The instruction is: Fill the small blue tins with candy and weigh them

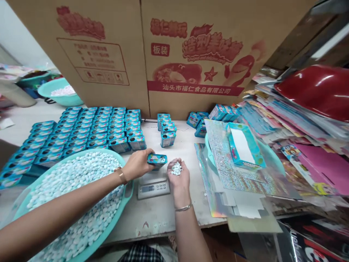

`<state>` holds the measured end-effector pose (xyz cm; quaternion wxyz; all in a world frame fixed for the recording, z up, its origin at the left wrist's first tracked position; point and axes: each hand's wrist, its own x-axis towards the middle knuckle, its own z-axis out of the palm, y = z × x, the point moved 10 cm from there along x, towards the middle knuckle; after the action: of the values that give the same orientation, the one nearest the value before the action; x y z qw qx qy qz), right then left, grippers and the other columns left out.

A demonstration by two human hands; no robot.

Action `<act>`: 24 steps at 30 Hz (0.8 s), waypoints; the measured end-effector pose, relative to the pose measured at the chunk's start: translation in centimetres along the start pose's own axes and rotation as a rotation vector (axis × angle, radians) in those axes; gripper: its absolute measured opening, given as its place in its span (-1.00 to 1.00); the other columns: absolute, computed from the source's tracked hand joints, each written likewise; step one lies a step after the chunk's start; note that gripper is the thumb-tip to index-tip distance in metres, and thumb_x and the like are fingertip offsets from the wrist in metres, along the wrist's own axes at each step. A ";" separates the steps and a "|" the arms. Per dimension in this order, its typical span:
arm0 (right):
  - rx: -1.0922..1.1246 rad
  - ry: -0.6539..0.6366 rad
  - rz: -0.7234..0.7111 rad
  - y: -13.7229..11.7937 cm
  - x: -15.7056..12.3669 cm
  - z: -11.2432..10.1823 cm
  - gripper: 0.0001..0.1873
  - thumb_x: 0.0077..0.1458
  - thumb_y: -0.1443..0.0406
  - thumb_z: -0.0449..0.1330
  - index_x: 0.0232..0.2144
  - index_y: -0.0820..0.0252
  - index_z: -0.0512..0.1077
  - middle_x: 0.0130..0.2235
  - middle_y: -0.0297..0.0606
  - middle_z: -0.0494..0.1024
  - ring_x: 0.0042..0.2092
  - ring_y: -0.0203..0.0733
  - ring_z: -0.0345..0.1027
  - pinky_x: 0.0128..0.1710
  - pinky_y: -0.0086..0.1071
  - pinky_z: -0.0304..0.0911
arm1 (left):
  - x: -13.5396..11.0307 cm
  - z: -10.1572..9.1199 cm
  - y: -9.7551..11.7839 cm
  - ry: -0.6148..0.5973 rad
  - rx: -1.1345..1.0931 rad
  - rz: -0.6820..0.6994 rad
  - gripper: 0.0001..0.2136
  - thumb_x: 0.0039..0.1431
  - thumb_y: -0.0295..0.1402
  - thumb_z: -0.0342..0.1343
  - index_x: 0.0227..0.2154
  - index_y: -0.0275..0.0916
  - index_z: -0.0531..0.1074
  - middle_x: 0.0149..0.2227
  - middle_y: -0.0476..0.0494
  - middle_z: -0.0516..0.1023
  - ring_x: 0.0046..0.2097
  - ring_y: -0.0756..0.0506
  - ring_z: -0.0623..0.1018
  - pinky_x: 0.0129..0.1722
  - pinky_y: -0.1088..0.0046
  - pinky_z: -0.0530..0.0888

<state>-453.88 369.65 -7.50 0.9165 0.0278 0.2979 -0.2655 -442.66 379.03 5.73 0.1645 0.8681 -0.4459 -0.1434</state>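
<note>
Two hands are shown above a small digital scale (153, 188). A blue tin (157, 160) is clamped in the left hand (137, 163), just over the scale. White tablets (176, 169) are cupped in the upturned right hand (178, 175), beside the tin. A teal basin (125, 196) of tablets is seen at left.

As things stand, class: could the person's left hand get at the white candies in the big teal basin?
Probably yes: the basin lies open right under that forearm, but the left hand already grips a small blue tin.

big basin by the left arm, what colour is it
Teal-green basin, full of white candies; seen clearly in the head view.
</note>
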 end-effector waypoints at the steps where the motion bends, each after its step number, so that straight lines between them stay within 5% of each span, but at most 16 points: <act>1: -0.004 -0.030 0.009 -0.5 0.0 -0.1 -0.77 0.20 0.36 0.04 -0.51 0.17 0.35 -0.55 -0.41 0.41 -0.53 -0.38 0.31 -0.59 -0.53 0.27 | 0.1 0.5 -0.6 -0.004 -0.005 -0.029 -0.65 -0.01 -0.24 0.21 -0.13 -0.19 0.42 -0.29 -0.13 0.60 -0.22 -0.24 0.58 -0.30 0.36 0.39; 7: -0.066 -0.222 -0.019 -4.2 -1.4 0.5 -0.82 0.11 0.34 0.19 -0.50 0.18 0.28 -0.55 -0.48 0.32 -0.60 -0.46 0.14 -0.73 -0.63 0.00 | -0.2 1.7 -1.5 -0.040 -0.042 -0.061 -0.53 -0.04 -0.21 0.25 -0.05 -0.22 0.36 -0.13 -0.20 0.56 -0.12 -0.26 0.57 -0.20 0.34 0.45; 12: -0.220 -0.241 -0.082 -7.4 -4.3 -0.8 -0.77 0.10 0.26 0.24 -0.50 0.15 0.25 -0.55 -0.51 0.23 -0.62 -0.45 0.06 -0.74 -0.61 -0.05 | -1.8 -2.7 -1.0 0.078 -0.094 0.071 -0.07 -0.07 -0.09 0.31 0.28 -0.33 -0.02 0.24 -0.42 0.23 0.24 -0.32 0.30 0.17 0.17 0.32; 17: -0.370 -0.139 -0.093 -9.0 -7.1 -4.4 -0.69 0.12 0.21 0.22 -0.54 0.12 0.19 -0.58 -0.53 0.17 -0.66 -0.45 -0.07 -0.75 -0.58 -0.14 | -3.9 -7.5 -2.5 0.212 -0.175 0.121 -0.23 0.09 -0.07 0.20 0.28 -0.23 0.03 0.27 -0.29 0.22 0.25 -0.25 0.30 0.22 0.17 0.30; 24: -0.306 -0.028 -0.124 -9.2 -8.8 -7.2 -0.69 0.15 0.26 0.17 -0.55 0.12 0.16 -0.61 -0.55 0.15 -0.69 -0.46 -0.12 -0.76 -0.56 -0.18 | -4.7 -7.5 -3.2 0.206 -0.215 0.148 -0.36 0.16 -0.10 0.16 0.24 -0.20 0.12 0.23 -0.23 0.29 0.19 -0.20 0.37 0.17 0.23 0.36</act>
<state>-468.33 367.46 -7.48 0.8959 -0.1346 0.3232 -0.2734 -440.00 385.82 11.64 0.3114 0.8202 -0.4716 -0.0882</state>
